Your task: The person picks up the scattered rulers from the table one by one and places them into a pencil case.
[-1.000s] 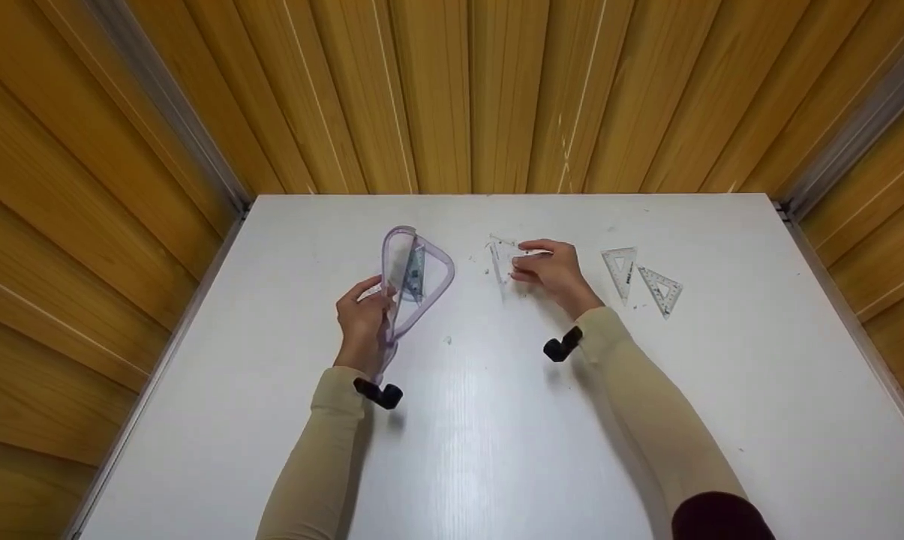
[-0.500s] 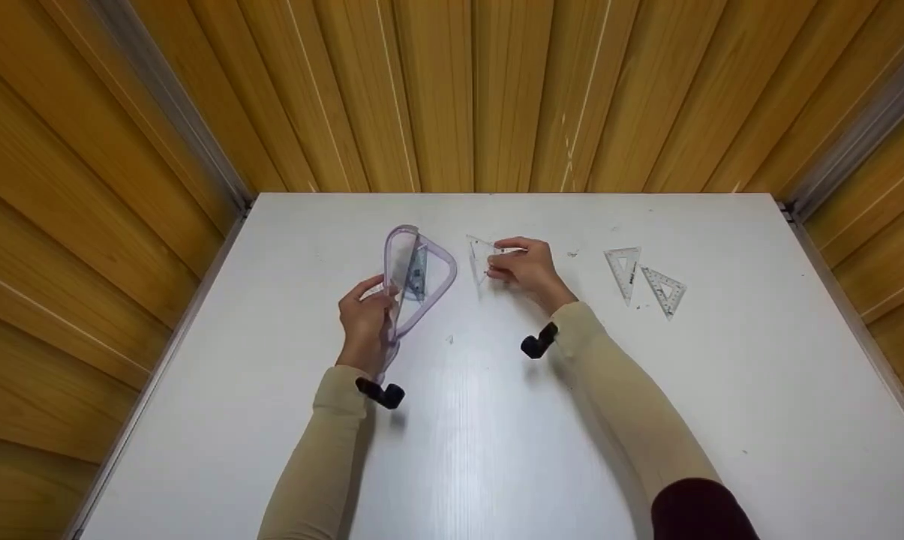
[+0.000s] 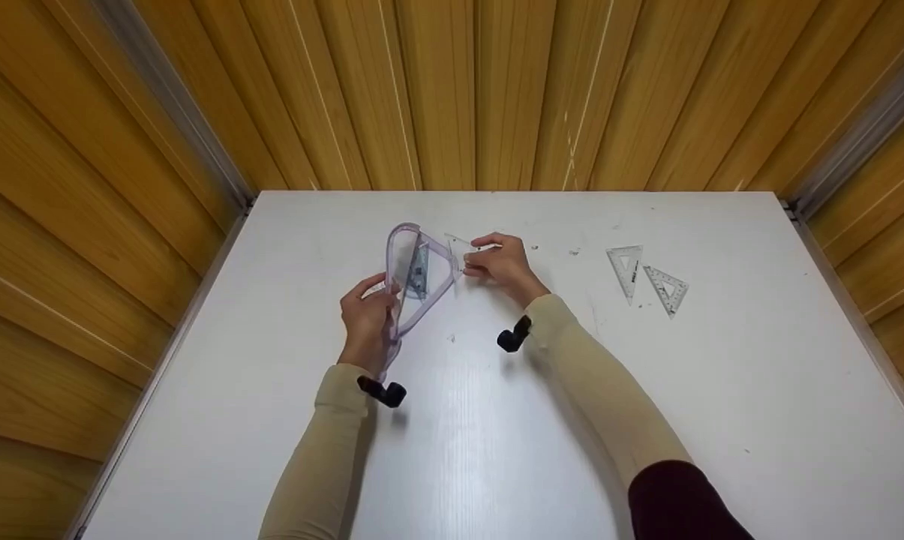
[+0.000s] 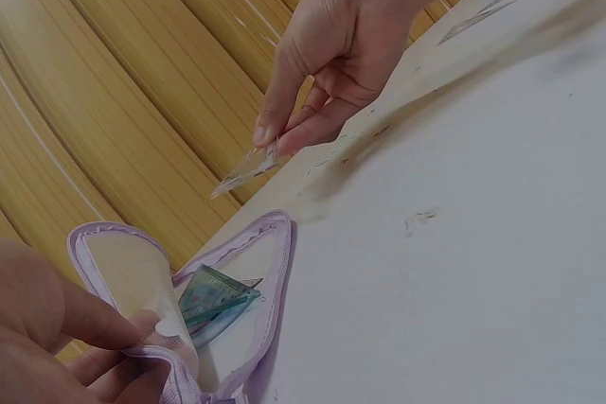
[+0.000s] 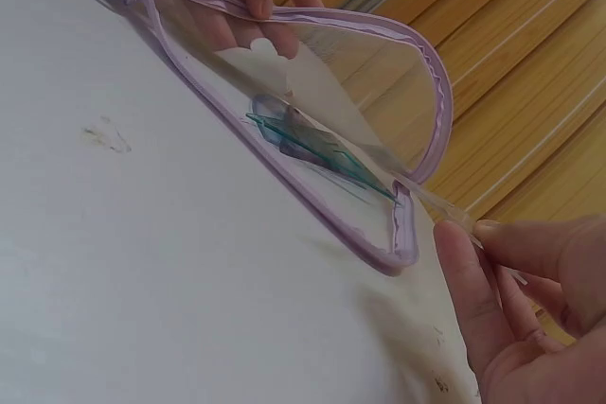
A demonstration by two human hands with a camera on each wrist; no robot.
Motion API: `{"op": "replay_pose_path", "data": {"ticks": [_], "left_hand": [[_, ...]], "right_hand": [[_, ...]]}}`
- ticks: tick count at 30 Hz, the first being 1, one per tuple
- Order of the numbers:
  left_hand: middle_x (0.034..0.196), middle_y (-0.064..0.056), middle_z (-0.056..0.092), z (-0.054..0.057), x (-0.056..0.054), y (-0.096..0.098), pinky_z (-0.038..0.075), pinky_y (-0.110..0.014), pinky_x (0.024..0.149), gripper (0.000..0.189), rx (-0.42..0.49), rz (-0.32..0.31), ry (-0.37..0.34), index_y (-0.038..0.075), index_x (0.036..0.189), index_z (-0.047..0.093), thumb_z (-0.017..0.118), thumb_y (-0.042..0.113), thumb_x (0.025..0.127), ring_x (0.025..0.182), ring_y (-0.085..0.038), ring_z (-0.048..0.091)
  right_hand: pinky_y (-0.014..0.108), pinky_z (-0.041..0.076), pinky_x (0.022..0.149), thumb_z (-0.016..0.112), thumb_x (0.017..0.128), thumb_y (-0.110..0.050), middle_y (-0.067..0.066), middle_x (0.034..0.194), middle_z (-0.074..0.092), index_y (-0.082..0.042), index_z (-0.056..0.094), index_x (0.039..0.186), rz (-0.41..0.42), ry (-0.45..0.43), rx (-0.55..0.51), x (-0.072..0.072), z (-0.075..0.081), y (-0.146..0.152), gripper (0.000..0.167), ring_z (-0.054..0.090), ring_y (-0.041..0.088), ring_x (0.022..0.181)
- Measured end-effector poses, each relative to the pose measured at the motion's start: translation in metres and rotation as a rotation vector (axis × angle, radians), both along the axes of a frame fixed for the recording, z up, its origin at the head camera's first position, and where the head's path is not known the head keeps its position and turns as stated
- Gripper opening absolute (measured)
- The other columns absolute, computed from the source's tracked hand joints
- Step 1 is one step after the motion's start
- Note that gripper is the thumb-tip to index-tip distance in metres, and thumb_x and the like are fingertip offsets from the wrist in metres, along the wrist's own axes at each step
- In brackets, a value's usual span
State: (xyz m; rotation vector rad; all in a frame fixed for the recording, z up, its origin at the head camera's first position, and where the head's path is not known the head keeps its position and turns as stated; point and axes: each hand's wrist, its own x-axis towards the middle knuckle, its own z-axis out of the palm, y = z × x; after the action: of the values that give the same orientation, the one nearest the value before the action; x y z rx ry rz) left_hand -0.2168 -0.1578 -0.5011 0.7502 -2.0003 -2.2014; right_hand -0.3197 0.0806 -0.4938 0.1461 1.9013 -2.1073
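My left hand [image 3: 365, 319] grips the edge of a clear zip pouch [image 3: 429, 307] with lilac trim, its flap held apart. Inside lie teal-tinted clear drawing pieces [image 4: 216, 302], overlapping so their exact shapes are hard to tell. Between thumb and fingers, my right hand [image 3: 503, 262] pinches a clear plastic set square [image 4: 248, 169]. In the head view this set square is at the pouch's right edge; whether they touch cannot be told. Farther right, two more clear set squares lie flat, one long and narrow [image 3: 626, 274], the other wider [image 3: 668, 291].
A white table [image 3: 452, 450] bears the work. Small dark scraps [image 3: 575, 252] lie scattered about it. Behind its far edge rises a wood-patterned panel wall [image 3: 497, 97].
My right hand has moved left with the set square, from apart from the pouch up to its right edge. The left hand and pouch have hardly moved.
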Motion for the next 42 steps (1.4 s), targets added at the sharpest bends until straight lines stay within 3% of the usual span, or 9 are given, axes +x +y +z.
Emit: {"op": "replay_pose_path", "data": {"ticks": [10,18,26,36,42], "left_hand": [[0.110,-0.012,0.074,0.002,-0.001,0.003,0.043,-0.035,0.077,0.043,-0.008,0.011,0.004,0.012,0.130,0.070,0.067,-0.001,0.089,0.094,-0.024,0.059],[0.108,-0.017,0.076,0.001,-0.002,0.003,0.045,-0.027,0.064,0.043,-0.017,0.025,0.059,0.009,0.127,0.072,0.063,-0.008,0.088,0.083,-0.021,0.062],[0.112,-0.018,0.074,0.001,-0.001,0.002,0.041,-0.027,0.060,0.044,-0.009,0.014,0.040,0.009,0.130,0.070,0.064,-0.005,0.088,0.080,-0.019,0.059],[0.117,-0.018,0.072,0.003,0.000,0.002,0.040,-0.030,0.064,0.045,0.022,0.000,0.015,0.011,0.133,0.068,0.065,-0.001,0.090,0.083,-0.021,0.057],[0.113,-0.016,0.074,0.004,0.000,0.002,0.042,-0.030,0.065,0.043,0.001,0.009,0.014,0.011,0.129,0.070,0.066,-0.001,0.089,0.082,-0.021,0.058]], "right_hand": [[0.037,0.059,0.081,0.076,0.089,0.001,0.019,0.101,0.070,0.003,0.063,0.126,0.023,-0.001,0.067,-0.005,-0.005,-0.024,0.040,0.074,0.024,0.085],[0.038,0.060,0.080,0.077,0.087,0.003,0.019,0.098,0.071,0.006,0.063,0.126,0.033,0.021,0.063,-0.003,-0.008,-0.037,0.041,0.074,0.025,0.083],[0.036,0.060,0.075,0.077,0.086,0.004,0.019,0.096,0.070,0.005,0.064,0.123,0.025,0.028,0.100,-0.004,-0.007,-0.045,0.039,0.074,0.025,0.079],[0.035,0.060,0.075,0.076,0.089,0.001,0.019,0.100,0.070,-0.001,0.065,0.117,0.036,0.012,0.134,-0.003,-0.008,-0.055,0.031,0.075,0.025,0.082],[0.034,0.060,0.072,0.076,0.088,0.001,0.017,0.095,0.073,0.001,0.066,0.118,0.026,0.026,0.166,0.000,-0.006,-0.063,0.032,0.076,0.025,0.079]]}}
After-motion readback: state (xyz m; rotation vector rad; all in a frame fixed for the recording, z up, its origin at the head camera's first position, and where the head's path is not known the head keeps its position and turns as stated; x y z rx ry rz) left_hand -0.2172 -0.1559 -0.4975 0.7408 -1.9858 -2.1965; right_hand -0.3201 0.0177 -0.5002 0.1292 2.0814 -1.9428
